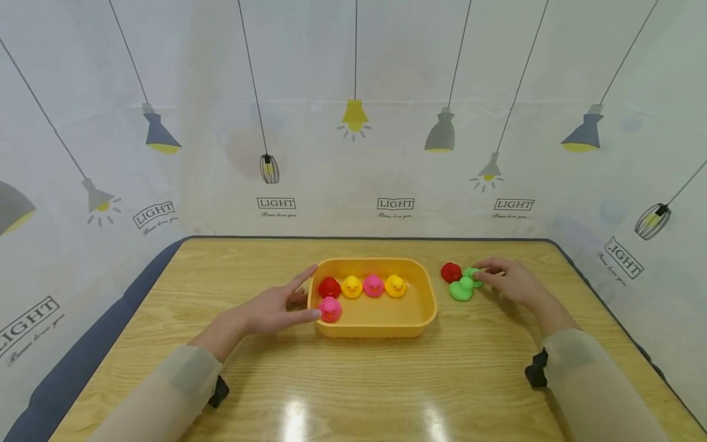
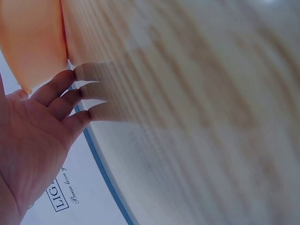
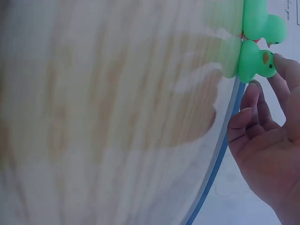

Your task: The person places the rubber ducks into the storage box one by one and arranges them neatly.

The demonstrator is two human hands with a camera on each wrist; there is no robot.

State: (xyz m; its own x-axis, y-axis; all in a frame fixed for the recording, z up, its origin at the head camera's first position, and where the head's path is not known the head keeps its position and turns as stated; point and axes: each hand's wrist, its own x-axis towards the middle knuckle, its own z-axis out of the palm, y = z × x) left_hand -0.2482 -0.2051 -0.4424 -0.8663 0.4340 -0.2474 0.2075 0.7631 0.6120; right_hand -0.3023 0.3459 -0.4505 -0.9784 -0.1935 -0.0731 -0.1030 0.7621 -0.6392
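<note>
A yellow-orange tray (image 1: 370, 330) stands on the table, with a red rubber duck (image 1: 329, 288), two yellow ducks and two pink ducks inside. My left hand (image 1: 270, 309) rests against the tray's left end, index finger and thumb stretched along the rim. In the left wrist view its other fingertips touch the table beside the tray (image 2: 35, 42). To the right of the tray, my right hand (image 1: 510, 281) pinches a green duck (image 3: 255, 63) between thumb and fingers. A second green duck (image 1: 461, 289) sits right beside it, and another red duck (image 1: 451, 272) lies just behind.
The wooden table (image 1: 364, 380) ends at a dark blue edge (image 1: 364, 237) at the back. Beyond it rises a pale curtain (image 1: 309, 73) printed with lamps, which also runs along both sides.
</note>
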